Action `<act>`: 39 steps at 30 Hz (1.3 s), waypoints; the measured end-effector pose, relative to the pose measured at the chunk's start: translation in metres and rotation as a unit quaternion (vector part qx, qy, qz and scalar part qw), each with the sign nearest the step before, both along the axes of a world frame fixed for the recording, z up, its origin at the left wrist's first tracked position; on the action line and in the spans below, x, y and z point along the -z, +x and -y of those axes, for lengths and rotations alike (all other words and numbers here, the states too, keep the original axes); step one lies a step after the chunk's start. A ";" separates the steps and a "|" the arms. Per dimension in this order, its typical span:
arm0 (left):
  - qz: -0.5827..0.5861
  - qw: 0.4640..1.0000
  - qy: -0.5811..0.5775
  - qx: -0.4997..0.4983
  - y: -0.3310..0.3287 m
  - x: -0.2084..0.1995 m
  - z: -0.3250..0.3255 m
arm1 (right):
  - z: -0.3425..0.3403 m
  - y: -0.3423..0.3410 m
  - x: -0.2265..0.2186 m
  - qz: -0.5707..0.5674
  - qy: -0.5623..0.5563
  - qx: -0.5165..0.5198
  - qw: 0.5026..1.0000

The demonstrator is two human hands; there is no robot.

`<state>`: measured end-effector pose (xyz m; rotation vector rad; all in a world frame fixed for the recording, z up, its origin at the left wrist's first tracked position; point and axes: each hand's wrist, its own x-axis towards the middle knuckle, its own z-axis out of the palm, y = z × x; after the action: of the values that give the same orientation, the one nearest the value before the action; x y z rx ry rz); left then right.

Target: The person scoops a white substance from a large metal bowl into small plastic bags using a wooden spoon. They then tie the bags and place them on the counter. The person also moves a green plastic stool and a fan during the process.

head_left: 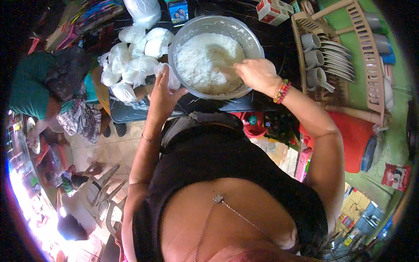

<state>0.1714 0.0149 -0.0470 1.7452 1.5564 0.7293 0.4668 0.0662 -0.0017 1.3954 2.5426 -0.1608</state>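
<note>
A large grey metal bowl (257, 46) stands on the dark table, holding a heap of white flour-like powder (198, 54). Over the bowl's right rim reaches my right hand (258, 75), its fingers closed. A thin light-brown shape runs from its fingertips into the powder, too blurred to name. Beside the bowl's left rim is my left hand (165, 94), upright with thumb and fingers apart and nothing held in it. Several clear plastic bags with white contents (124, 61) lie just left of that hand, and one is right behind its fingers.
A phone (178, 12) with a lit screen stands behind the bowl, near a red-and-white box (274, 12). To the right, a beige dish rack (299, 39) holds cups and plates (336, 61). Another person in green (32, 85) is at the left.
</note>
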 end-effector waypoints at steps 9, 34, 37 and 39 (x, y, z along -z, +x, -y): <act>0.027 0.998 0.023 0.054 -0.007 0.010 -0.018 | 0.022 -0.043 0.019 -0.128 -0.105 0.156 0.974; 0.556 0.809 -0.122 0.148 -0.049 -0.051 -0.137 | -0.004 -0.014 -0.071 -0.517 -0.117 0.323 0.784; 0.653 0.692 -0.191 0.243 -0.015 -0.055 -0.126 | -0.019 -0.014 -0.085 -0.401 -0.022 0.211 0.891; 0.627 0.725 -0.180 0.221 0.012 -0.061 -0.105 | -0.019 -0.038 -0.094 -0.230 0.092 0.123 0.961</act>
<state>0.1833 0.1203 0.0137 0.8168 0.2627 0.9447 0.4285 0.0854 0.0923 1.9422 2.7903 -0.3352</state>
